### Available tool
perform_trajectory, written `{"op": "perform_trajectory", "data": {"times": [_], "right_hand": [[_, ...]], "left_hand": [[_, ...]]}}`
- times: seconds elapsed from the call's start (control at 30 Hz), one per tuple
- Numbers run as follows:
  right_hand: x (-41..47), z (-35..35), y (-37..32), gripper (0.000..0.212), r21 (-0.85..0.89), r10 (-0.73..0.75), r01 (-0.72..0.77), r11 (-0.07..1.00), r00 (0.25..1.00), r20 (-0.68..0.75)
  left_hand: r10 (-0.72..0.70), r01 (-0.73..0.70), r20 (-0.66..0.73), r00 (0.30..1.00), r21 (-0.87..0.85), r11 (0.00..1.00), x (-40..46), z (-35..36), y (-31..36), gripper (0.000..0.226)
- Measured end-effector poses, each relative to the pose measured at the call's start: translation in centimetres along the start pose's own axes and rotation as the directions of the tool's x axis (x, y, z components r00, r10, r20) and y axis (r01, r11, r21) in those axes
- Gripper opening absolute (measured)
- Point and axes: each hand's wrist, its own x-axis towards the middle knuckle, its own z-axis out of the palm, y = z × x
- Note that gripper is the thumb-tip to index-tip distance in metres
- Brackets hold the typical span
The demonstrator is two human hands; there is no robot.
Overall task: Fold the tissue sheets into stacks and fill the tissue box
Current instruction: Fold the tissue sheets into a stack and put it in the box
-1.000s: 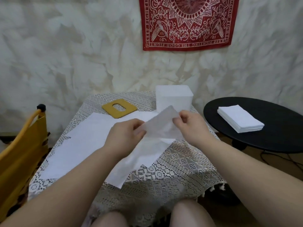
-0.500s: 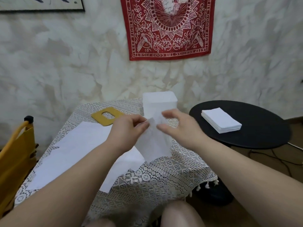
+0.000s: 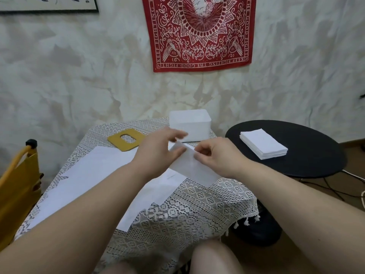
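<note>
Tissue box (image 3: 190, 123) just beyond hands.

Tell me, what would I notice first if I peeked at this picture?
Probably the two hands in the middle: the left hand and right hand pinch a white tissue sheet above the lace-covered table. Then the big red cloth on the wall, and the neat tissue stack on the round black table to the right.
</note>
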Motion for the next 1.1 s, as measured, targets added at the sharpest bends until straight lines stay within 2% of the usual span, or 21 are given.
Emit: {"op": "perform_trajectory", "data": {"times": [0.1, 0.27, 0.33, 0.37, 0.43, 0.5, 0.57, 0.6, 0.67, 0.73, 0.77, 0.83, 1.1], "right_hand": [[-0.2, -1.2, 1.1, 0.004, 0.024, 0.060, -0.060, 0.998, 0.998, 0.016], [-1.1, -1.9, 4.3, 0.016, 0.047, 0.204, -0.208, 0.977, 0.975, 0.089], [-1.0, -1.9, 4.9, 0.012, -0.022, 0.215, -0.214, 0.977, 0.973, 0.084], [-0.7, -2.1, 5.0, 0.008, -0.072, 0.211, -0.208, 0.975, 0.977, 0.031], [0.2, -3.0, 5.0, 0.013, -0.158, 0.149, -0.180, 0.971, 0.971, -0.187], [0.7, -3.8, 5.1, 0.013, -0.209, -0.019, -0.075, 0.975, 0.910, -0.415], [0.3, -3.6, 6.0, 0.011, -0.257, -0.120, -0.011, 0.966, 0.864, -0.489], [-0.3, -3.1, 6.7, 0.012, -0.261, -0.098, -0.027, 0.965, 0.886, -0.453], [-2.2, -1.0, 8.6, 0.017, -0.286, 0.018, -0.092, 0.954, 0.967, -0.253], [-4.0, 1.2, 10.3, 0.018, -0.352, 0.112, -0.121, 0.928, 0.993, -0.045], [-4.6, 2.0, 10.8, 0.019, -0.369, 0.130, -0.117, 0.922, 0.991, 0.012], [-5.1, 2.8, 11.3, 0.018, -0.363, 0.138, -0.109, 0.925, 0.989, 0.055], [-5.7, 2.5, 11.1, 0.018, -0.338, 0.098, -0.060, 0.939, 0.990, 0.098]], "left_hand": [[-0.063, 0.062, 0.056, 0.996, 0.019, 0.998, 0.7, 0.2, -0.1, 0.011], [-0.153, 0.145, 0.131, 0.980, 0.070, 0.987, 0.6, 2.1, -1.4, 0.006], [-0.192, 0.180, 0.149, 0.970, 0.090, 0.979, 0.6, 3.5, -1.7, 0.007], [-0.205, 0.197, 0.123, 0.971, 0.080, 0.977, 0.8, 4.0, -1.7, 0.006], [-0.210, 0.210, -0.010, 0.978, 0.024, 0.977, 1.9, 4.7, -1.1, 0.008], [-0.187, 0.185, -0.172, 0.967, -0.030, 0.982, 3.1, 4.7, -0.2, 0.013], [-0.152, 0.150, -0.207, 0.967, -0.023, 0.988, 3.4, 5.3, 0.1, 0.013], [-0.141, 0.144, -0.154, 0.978, 0.014, 0.989, 2.9, 5.9, 0.0, 0.012], [-0.159, 0.151, 0.053, 0.986, 0.129, 0.980, 1.0, 7.6, -0.8, 0.014], [-0.196, 0.147, 0.237, 0.951, 0.210, 0.967, -1.1, 9.2, -1.6, 0.017], [-0.200, 0.134, 0.280, 0.939, 0.240, 0.962, -1.8, 9.7, -1.9, 0.019], [-0.184, 0.097, 0.307, 0.934, 0.279, 0.955, -2.3, 10.2, -2.1, 0.020], [-0.146, 0.062, 0.350, 0.925, 0.241, 0.969, -2.3, 10.5, -2.8, 0.018]]}}
